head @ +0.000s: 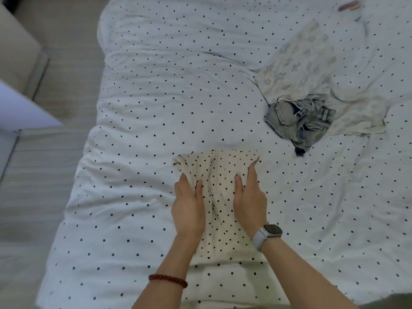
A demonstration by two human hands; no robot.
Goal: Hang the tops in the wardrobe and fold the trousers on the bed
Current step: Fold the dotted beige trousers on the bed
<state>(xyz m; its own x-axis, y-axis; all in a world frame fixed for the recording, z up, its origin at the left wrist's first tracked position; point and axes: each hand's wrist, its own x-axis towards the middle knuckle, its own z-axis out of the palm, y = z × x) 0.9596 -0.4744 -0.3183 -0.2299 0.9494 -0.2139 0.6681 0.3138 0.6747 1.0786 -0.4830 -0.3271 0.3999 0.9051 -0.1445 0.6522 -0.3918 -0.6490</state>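
Both arms were stretched forward from the bottom of the view, side by side over the white bed cover with small dark dots (pixel 142 112). Between and under the hands lay the cream spotted trousers (pixel 219 197), folded into a long strip that ran away from the person.

The left hand (pixel 188 210) was laid on the left edge of the trousers. Its thumb was on top of the cloth and its fingers were tucked at the edge, so the cloth seemed to be pinched there. A string of red-brown beads (pixel 168 279) was worn on that wrist.

The right hand (pixel 249 201) was laid flat on the right side of the trousers, with fingers straight and pointed away. The cloth was pressed down, not gripped. A watch with a pale strap (pixel 267 235) was worn on that wrist.

Beyond the right hand, well apart from it, a crumpled pair of pale blue denim shorts (pixel 301 123) was seen. Just past the shorts lay a cream top with a faded pattern (pixel 298 65).
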